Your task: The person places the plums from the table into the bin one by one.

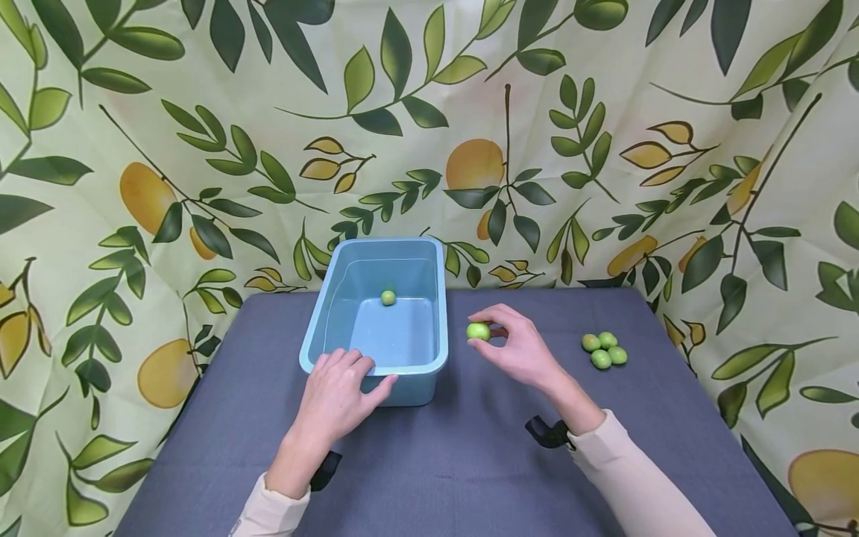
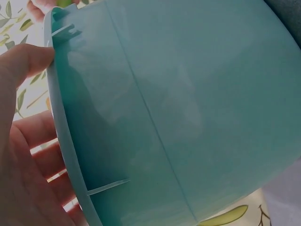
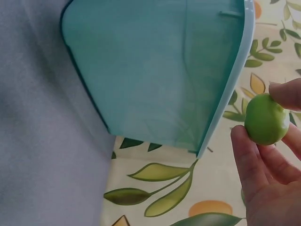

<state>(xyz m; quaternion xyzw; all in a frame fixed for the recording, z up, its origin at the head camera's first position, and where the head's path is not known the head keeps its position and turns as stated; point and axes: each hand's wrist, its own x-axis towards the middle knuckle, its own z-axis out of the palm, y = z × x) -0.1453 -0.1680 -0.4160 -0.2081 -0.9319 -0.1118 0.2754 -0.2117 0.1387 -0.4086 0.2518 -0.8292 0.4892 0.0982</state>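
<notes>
Left hand on a light-blue rectangular plastic tub, right hand holding 1 small, round, glossy green fruit.

Nearest, 2 cream fabric sleeves reach over a bench covered in dark grey-blue cloth; the left grip closes on the tub's near rim, fingers bent over the edge and thumb against it; the right grip pinches its fruit between thumb and fingertips, raised just right of the tub and outside it; further right, 4 similar loose green fruits cluster on the cloth; deeper inside the tub, toward its far end, sits 1 lone green fruit; behind everything hangs a pale fabric backdrop printed with green leaves and orange fruit.
</notes>
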